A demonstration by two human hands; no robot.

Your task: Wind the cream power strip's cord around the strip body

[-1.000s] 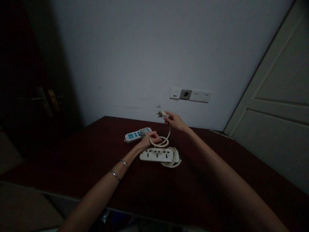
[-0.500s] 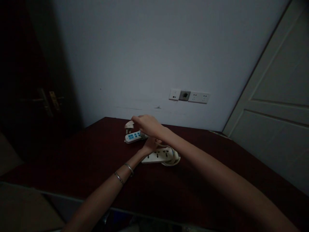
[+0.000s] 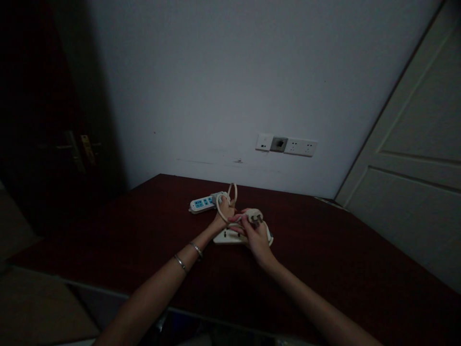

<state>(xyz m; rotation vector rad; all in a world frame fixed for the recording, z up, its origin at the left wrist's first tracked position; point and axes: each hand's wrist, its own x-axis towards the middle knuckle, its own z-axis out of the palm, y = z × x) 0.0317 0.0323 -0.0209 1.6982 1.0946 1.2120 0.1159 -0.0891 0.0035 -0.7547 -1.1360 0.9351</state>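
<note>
Right hand (image 3: 257,238): grip clamped on the white plug (image 3: 255,216), body pinched between thumb and fingers, metal prongs exposed. From the head cam the plug sits over the right part of the white power strip (image 3: 227,238).

Left hand (image 3: 225,210): just left of the right one, white cord (image 3: 236,193) looped round it, 1 loop standing up above it. Left fingertips are mixed in with cord and right-hand fingers; can't tell if that grip is together or apart.

White strip lies on the dark red counter (image 3: 317,230), mostly covered by the hands; left end and 2 sockets show. Blue-socket strip (image 3: 201,204) lies behind it to the left, next to the left hand, right end partly hidden by cord.

2 metal bracelets (image 3: 180,262) on the left wrist. Pale wall (image 3: 209,96) behind, row of outlet plates (image 3: 278,144) right of centre. Panelled door (image 3: 414,139) far right.
</note>
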